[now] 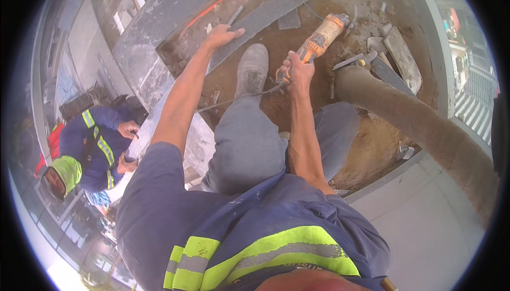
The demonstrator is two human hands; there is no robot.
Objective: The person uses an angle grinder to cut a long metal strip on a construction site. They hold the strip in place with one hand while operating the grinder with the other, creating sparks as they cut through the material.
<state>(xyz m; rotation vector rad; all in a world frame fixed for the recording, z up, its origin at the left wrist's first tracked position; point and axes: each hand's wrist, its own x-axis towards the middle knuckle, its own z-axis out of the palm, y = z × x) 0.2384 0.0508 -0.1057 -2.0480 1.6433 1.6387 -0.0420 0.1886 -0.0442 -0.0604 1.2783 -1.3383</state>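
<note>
My right hand (297, 70) is wrapped round the rear handle of an orange angle grinder (321, 37). The tool points up and to the right above the dirt, its cord trailing left from the handle past my knee. My left hand (226, 36) is at the left edge of a long dark grey stone strip (265, 17), thumb laid on its top face and the other fingers partly hidden at the edge. The strip lies at a slant over the ground beyond my shoe (252, 68). A short grey offcut (289, 20) lies against the strip.
A thick brown trunk-like post (414, 110) slants across the right. Boards and broken pieces (402, 60) lie behind it. Large grey slabs (143, 62) stand at left, where a person in a navy high-visibility shirt (95, 145) has both hands at a slab. An orange conduit (223, 1) crosses the soil.
</note>
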